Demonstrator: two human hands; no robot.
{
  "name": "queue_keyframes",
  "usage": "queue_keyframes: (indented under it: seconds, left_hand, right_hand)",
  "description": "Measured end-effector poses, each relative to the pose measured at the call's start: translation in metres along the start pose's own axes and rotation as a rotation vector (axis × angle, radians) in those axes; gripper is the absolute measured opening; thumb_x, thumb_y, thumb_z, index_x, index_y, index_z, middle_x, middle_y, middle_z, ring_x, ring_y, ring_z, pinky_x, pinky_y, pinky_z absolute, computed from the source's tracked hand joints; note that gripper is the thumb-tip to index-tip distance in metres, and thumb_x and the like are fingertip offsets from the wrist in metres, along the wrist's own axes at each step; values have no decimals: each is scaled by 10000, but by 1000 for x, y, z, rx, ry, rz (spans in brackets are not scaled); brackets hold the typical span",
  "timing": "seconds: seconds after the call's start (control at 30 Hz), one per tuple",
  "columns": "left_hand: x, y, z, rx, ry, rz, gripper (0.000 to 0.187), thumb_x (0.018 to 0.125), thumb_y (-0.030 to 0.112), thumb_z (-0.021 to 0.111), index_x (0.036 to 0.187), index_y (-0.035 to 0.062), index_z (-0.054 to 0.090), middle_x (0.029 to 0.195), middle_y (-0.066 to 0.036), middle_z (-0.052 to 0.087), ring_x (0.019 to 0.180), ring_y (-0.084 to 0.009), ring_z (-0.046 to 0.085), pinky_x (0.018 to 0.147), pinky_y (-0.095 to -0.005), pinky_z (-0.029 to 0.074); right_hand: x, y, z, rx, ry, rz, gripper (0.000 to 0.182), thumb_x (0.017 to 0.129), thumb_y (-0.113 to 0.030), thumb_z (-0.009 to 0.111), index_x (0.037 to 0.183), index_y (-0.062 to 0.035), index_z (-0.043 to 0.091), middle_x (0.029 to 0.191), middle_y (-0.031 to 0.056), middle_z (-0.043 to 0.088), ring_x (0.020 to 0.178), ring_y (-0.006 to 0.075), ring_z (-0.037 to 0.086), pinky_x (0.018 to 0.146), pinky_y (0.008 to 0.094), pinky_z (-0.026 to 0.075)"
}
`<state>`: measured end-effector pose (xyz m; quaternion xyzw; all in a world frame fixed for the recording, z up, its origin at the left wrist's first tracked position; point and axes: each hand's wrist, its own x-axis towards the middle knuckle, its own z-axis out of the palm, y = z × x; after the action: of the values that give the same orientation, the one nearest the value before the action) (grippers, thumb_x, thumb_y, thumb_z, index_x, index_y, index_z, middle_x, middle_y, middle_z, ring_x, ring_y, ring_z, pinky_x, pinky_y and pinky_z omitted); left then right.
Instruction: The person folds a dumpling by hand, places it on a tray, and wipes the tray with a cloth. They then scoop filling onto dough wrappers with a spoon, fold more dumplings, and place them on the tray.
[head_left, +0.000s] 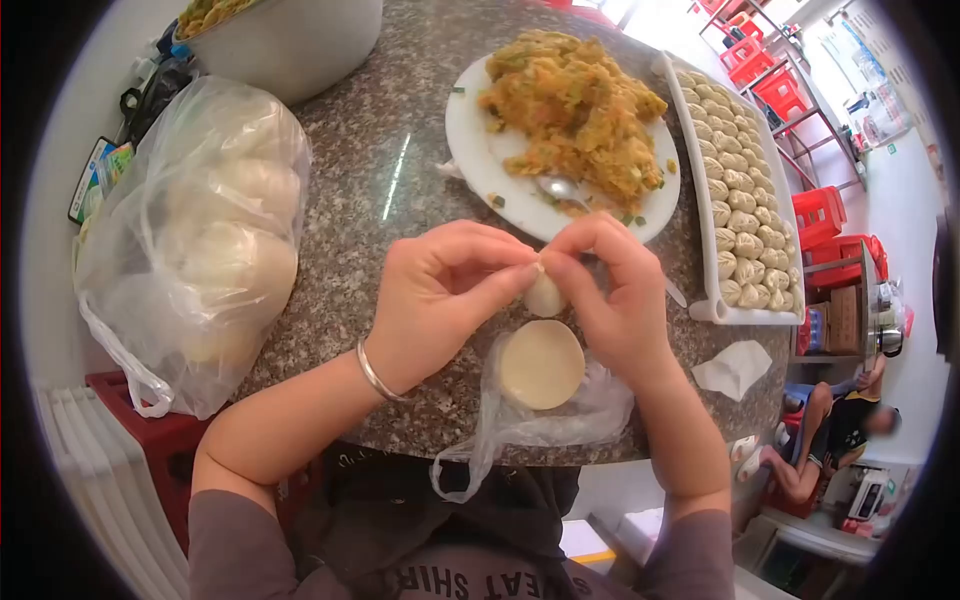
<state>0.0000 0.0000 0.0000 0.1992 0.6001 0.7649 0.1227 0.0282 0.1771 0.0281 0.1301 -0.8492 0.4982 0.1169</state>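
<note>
L hand (435, 300) & R hand (622, 300) meet mid-table, thumbs & fingertips pinched tight on one small dumpling (544, 292). Grip narrow, both hands on its top edge; the dough body hangs below my fingertips. Can't tell if the seam's fully closed. Metal bangle (372, 375) on L wrist.

Just below the dumpling, twd me: pale dough round (542, 365), flat, on a crumpled clear plastic bag (570, 428) at the table edge. One layer or several, can't tell.

Beyond my hands: white plate (466, 150) w/ big heap of orange-yellow filling (580, 110), green bits in it. Spoon (560, 188) at near side of heap, handle partly hidden behind R hand.

Far R: white tray (708, 250), rows of pleated dumplings (742, 200). White tissue (735, 370) nr its close end, apart from it.

L side: knotted clear bag (225, 240), lg pale rounded lumps inside. Metal pot (290, 50) behind, more filling showing at rim. Tabletop (360, 150) speckled stone.

Bkgd R: red stools (820, 215), seated person (850, 420).
</note>
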Motion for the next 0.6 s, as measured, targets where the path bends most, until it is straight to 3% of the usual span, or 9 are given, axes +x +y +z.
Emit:
queue_keyframes:
  seconds: [0.07,0.2,0.3,0.37,0.5,0.6]
  left_hand:
    - [0,2,0,-35,51,-57,143,827,-10,660,968,0,682,989,-66,635,896,-128,627,790,-241,527]
    - [2,-4,9,-138,5,-102,139,844,-22,633,980,2,636,997,-81,638,873,-119,618,754,-253,513]
    - [4,-9,9,-386,33,-140,136,881,33,613,1015,24,596,999,-66,631,906,-131,622,787,-283,529]
    - [3,-7,4,-665,-99,-393,140,912,98,592,1038,50,556,1014,-56,624,945,-146,622,834,-321,541]
    - [3,-4,1,-569,-105,-410,135,918,130,592,1026,60,550,1017,-53,622,957,-151,621,864,-349,544]
    - [3,0,6,-556,-68,-424,107,903,98,609,980,42,561,990,-41,617,904,-111,601,819,-281,524]
  right_hand:
    - [0,-1,3,-3,24,-20,68,808,-28,646,815,8,589,785,96,592,727,212,585,659,309,459]
    - [-2,3,-3,-18,15,-41,58,811,-15,637,813,7,584,785,95,590,715,211,583,648,301,456]
    - [-3,4,1,25,104,-36,54,814,-8,630,812,9,579,782,94,586,705,212,581,647,300,455]
    - [-3,2,1,83,56,-7,65,821,-21,632,830,8,574,783,92,581,706,212,578,653,306,456]
    - [-1,2,4,56,74,-36,80,827,-38,636,847,3,570,783,89,576,719,211,577,663,312,453]
    - [-3,3,4,51,40,2,87,829,-49,639,859,-5,569,790,91,577,741,213,578,675,319,452]
